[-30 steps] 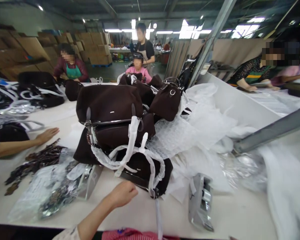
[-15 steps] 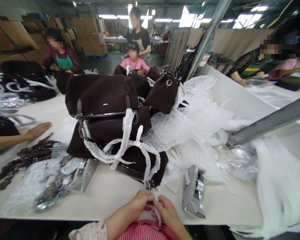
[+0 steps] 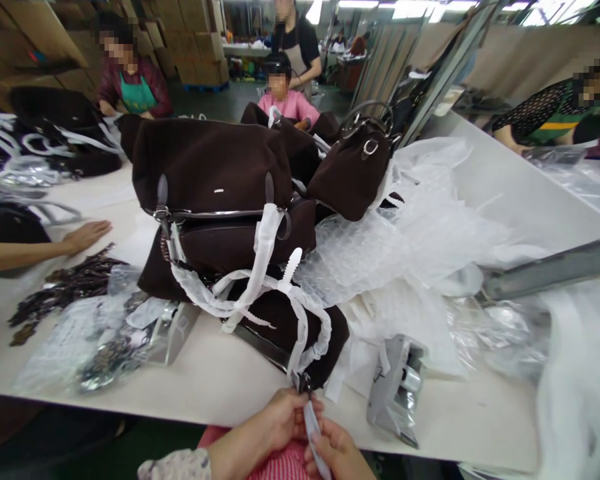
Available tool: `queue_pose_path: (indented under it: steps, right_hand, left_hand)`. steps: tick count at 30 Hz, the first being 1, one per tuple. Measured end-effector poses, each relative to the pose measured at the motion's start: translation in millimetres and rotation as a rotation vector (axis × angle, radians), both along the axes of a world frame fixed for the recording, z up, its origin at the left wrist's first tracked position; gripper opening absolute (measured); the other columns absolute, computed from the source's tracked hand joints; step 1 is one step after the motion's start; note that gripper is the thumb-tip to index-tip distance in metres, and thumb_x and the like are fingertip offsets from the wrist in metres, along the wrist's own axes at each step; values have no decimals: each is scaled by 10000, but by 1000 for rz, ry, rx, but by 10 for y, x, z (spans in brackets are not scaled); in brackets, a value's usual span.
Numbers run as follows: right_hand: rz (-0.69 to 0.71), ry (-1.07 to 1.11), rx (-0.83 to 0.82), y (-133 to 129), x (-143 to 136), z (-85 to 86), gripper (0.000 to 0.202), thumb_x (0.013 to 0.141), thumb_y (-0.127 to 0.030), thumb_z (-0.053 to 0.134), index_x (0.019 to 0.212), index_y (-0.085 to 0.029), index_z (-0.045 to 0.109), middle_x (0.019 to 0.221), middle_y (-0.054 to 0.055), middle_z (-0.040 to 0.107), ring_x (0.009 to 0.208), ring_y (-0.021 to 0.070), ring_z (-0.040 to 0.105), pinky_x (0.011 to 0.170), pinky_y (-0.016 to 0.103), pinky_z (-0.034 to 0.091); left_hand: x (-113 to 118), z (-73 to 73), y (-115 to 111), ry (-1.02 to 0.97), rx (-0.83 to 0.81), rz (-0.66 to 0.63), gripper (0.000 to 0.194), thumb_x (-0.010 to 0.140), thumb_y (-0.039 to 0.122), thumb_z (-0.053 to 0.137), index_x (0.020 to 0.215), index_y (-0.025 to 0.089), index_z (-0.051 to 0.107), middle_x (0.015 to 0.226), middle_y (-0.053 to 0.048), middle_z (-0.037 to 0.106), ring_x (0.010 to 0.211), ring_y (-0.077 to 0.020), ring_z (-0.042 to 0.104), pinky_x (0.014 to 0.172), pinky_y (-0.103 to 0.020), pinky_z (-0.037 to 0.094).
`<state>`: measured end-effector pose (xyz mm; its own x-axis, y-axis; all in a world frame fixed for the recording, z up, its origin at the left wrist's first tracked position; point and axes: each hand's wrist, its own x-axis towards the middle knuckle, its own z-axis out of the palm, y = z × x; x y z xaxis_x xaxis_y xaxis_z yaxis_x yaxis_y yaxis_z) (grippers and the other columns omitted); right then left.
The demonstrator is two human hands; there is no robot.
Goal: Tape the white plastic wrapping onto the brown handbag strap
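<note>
A narrow white strip (image 3: 312, 424) hangs from the metal clip (image 3: 305, 383) at the near end of a dark brown bag (image 3: 336, 337). My left hand (image 3: 283, 420) is closed around the strip's upper end, just below the clip. Lower down, my right hand (image 3: 339, 450) pinches the same strip between thumb and fingers. White-wrapped handles (image 3: 300, 333) loop over this bag, with a serrated white tie (image 3: 292, 265) sticking up. Behind it lies a larger dark brown bag (image 3: 210, 167) with a zip and leather tabs.
Right of my hands stands a grey tape dispenser (image 3: 393, 393); another dispenser (image 3: 173, 333) is at left beside bagged metal chains (image 3: 105, 353). Bubble wrap (image 3: 380, 247) spreads behind. A co-worker's hand (image 3: 87, 237) rests on the table at left. A metal post (image 3: 555, 267) juts in from the right.
The view has tilted down and turned slightly left. My right hand has slid lower along the strip, showing more of it, while my left hand stays near the clip.
</note>
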<state>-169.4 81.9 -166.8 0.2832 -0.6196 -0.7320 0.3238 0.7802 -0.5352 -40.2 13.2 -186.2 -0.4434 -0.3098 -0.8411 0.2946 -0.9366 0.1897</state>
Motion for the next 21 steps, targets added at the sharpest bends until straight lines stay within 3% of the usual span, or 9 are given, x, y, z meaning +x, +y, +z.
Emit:
queue_pose_path:
  steps: [3, 6, 12, 17, 21]
  right_hand:
    - [-69, -160, 154, -93, 80, 95, 631, 637, -726, 736, 860, -172, 533, 617, 3, 627, 466, 99, 548, 421, 182, 341]
    - [-120, -200, 255, -197, 169, 166, 586, 737, -746, 630, 795, -175, 517, 561, -18, 560, 434, 90, 498, 400, 180, 327]
    - [-234, -3, 193, -266, 346, 155, 623, 576, -715, 784, 765, -195, 498, 480, -57, 530, 376, 86, 479, 390, 190, 391]
    - [-401, 29, 191, -329, 375, 117, 646, 534, -622, 861, 898, -174, 571, 604, -27, 648, 482, 106, 597, 452, 196, 483]
    - [-444, 44, 238, -404, 373, 66, 585, 543, -594, 866, 821, -141, 622, 653, 25, 687, 547, 136, 642, 494, 225, 506]
  left_hand:
    - [-22, -1, -38, -38, -34, -8, 228, 615, 168, 725, 809, 104, 624, 666, -39, 656, 491, -118, 533, 482, -214, 317]
    - [-1, 14, -62, -20, -68, -41, 200, 597, 160, 696, 776, 97, 632, 615, -20, 612, 485, -100, 495, 476, -207, 288]
    - [118, 35, -108, -15, -152, -142, 148, 558, 173, 643, 686, 103, 617, 418, 70, 380, 364, -71, 310, 427, -221, 151]
    - [146, 72, -190, 45, -180, -191, 193, 526, 236, 661, 656, 155, 544, 464, 72, 385, 399, -74, 324, 446, -215, 206]
    - [184, 118, -238, 82, -176, -222, 295, 530, 329, 673, 601, 190, 423, 510, 88, 329, 440, -57, 300, 481, -206, 260]
